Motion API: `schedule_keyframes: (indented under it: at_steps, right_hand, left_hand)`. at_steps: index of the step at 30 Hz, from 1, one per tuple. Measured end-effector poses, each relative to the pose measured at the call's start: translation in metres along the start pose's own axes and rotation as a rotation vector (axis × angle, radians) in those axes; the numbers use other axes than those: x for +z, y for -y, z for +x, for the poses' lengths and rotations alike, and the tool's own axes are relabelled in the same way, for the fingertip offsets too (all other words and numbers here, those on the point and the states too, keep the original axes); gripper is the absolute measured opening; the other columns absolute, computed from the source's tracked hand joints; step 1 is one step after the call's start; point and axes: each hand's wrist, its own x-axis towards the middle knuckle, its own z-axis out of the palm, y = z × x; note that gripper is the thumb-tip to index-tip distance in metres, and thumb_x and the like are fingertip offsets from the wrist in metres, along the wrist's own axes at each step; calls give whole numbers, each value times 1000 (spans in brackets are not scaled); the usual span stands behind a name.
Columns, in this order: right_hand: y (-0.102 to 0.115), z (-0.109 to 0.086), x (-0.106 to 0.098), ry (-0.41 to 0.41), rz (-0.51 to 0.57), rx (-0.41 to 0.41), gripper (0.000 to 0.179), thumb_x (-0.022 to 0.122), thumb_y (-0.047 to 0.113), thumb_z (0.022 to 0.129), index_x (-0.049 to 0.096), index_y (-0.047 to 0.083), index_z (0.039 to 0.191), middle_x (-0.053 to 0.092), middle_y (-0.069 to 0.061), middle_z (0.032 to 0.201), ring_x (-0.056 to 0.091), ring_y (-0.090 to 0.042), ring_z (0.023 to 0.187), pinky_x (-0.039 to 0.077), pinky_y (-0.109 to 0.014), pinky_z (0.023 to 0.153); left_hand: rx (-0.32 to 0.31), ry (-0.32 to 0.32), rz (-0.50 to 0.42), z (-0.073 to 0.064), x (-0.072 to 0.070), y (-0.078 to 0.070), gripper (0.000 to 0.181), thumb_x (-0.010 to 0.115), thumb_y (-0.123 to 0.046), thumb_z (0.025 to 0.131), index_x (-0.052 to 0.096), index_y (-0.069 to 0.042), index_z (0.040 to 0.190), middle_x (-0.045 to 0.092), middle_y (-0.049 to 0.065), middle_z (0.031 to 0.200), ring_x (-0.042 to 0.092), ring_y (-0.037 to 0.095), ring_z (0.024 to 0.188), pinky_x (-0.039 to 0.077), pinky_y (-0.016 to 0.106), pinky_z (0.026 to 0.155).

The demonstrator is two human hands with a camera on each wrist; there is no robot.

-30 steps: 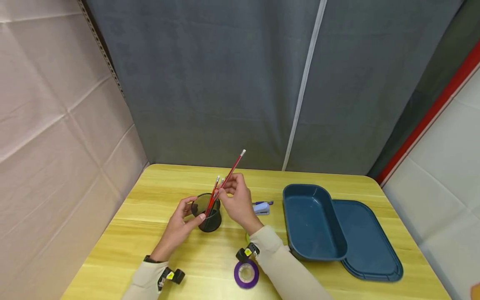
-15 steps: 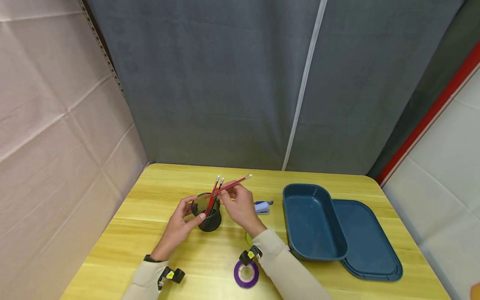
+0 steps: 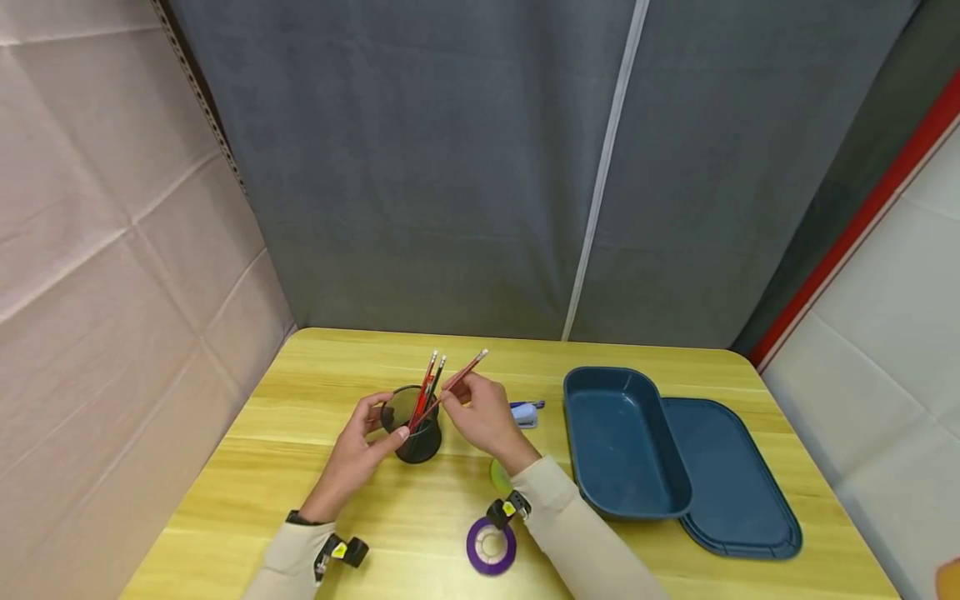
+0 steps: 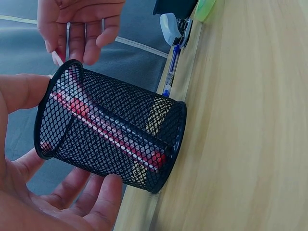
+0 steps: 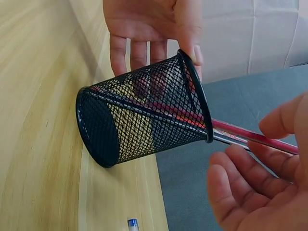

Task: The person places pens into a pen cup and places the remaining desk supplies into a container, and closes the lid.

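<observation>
A black mesh pencil cup stands on the table. My left hand grips it near the rim, thumb on the near side and fingers round the far side. My right hand pinches a red pencil with a white eraser end up, slanting down into the cup's mouth. Inside the cup lean another red pencil and a black pencil, their lower parts showing through the mesh in both wrist views. The thumb and forefinger of the right hand close on the pencil just beyond the rim.
Right of the cup lie a light blue stapler and a blue pen. A yellow-green round item is partly behind the right wrist. Nearer is a purple tape roll. A dark blue bin overlaps its lid at the right.
My right hand has lowered the red pencil from above the cup, tilted it nearly flat across the mouth, then steepened it so its lower end dips inside. My left hand stays on the cup.
</observation>
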Motion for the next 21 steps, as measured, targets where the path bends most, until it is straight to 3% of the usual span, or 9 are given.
schedule_keyframes:
  at_steps: [9, 21]
  right_hand:
    - [-5, 2, -6, 58, -41, 7, 14, 64, 18, 97, 72, 13, 106, 70, 3, 84, 61, -10, 72, 50, -26, 63]
    - [-6, 9, -24, 136, -168, -19, 25, 68, 19, 99, 73, 8, 121, 73, 1, 97, 66, -11, 85, 57, -32, 78]
  left_hand:
    - [-5, 6, -28, -2, 0, -2, 67, 78, -30, 97, 45, -20, 155, 49, 20, 154, 48, 42, 142, 41, 65, 116]
    - [-6, 5, -22, -1, 0, -4, 66, 78, -30, 98, 45, -20, 154, 49, 19, 154, 48, 41, 141, 42, 64, 114]
